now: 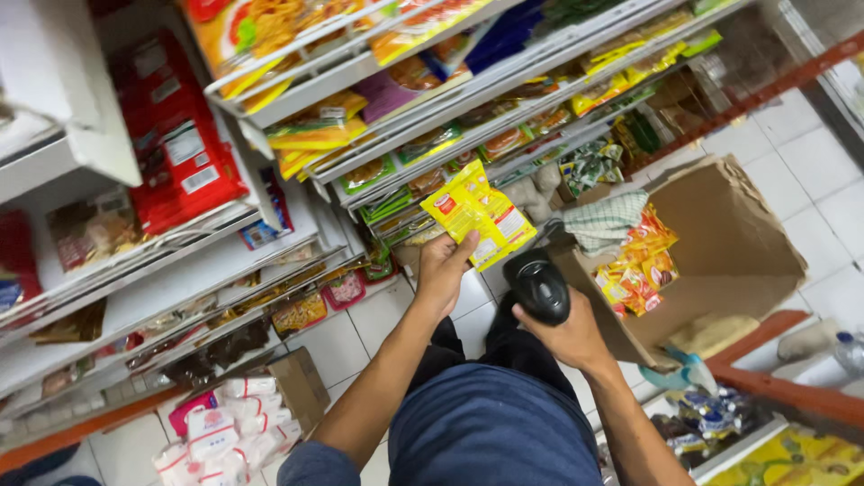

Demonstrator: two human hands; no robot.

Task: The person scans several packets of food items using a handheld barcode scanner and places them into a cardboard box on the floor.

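Note:
My left hand (443,270) holds up a yellow sachet pack (477,214) in front of the shop shelves. My right hand (565,331) grips a black handheld scanner (538,286), just below and right of the pack. The scanner's head points toward the yellow pack. Both arms reach out over my blue-trousered lap.
Tilted shelves (297,171) on the left and centre carry rows of snack and noodle packets. An open cardboard box (720,243) with orange-yellow packets and a checked cloth stands on the tiled floor at right. A small box and white pouches (225,432) lie at lower left.

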